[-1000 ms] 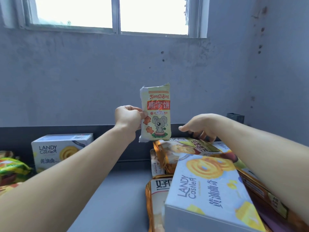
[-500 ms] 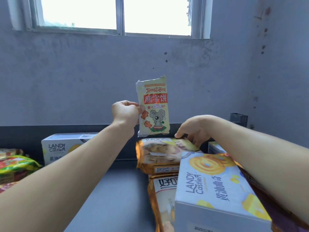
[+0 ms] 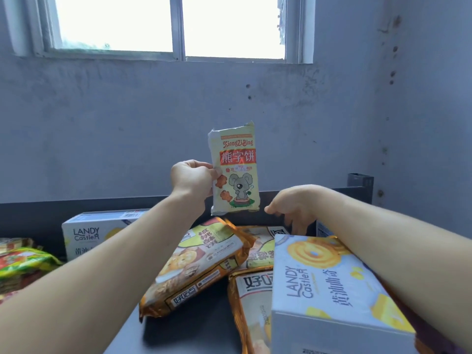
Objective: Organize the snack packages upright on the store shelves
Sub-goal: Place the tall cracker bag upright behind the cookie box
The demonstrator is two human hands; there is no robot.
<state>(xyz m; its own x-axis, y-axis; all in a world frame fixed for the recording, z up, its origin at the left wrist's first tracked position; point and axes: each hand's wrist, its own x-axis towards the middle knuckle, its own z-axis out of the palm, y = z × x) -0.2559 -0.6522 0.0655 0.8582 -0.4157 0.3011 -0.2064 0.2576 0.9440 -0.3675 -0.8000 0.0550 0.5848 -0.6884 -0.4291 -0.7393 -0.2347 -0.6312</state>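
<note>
Grey wall and a bright window [image 3: 166, 24] up ahead, dark shelf [image 3: 194, 328] below. My left hand [image 3: 191, 180] pinches the little biscuit packet [image 3: 236, 172] by its left edge, fingers curled round it. The packet hangs upright in the air above the back edge of the shelf and touches nothing else.

It looks light and crinkly to me: thin film, with biscuits inside that could crack. A side pinch near the middle or a hold on the crimped top seal seems safest, with no squeezing the belly.

My right hand [image 3: 293, 208] hovers just beside the packet's bottom right corner, fingers loose and drooping, nothing in them.

Below, an orange bag [image 3: 201, 264] lies slanted across the middle of the shelf, and a second orange bag [image 3: 249, 310] lies flat toward the front edge. A white box [image 3: 329, 284] sits at the front right corner and another box [image 3: 102, 233] at the back edge, left. Green packets [image 3: 23, 261] are at the left edge.
</note>
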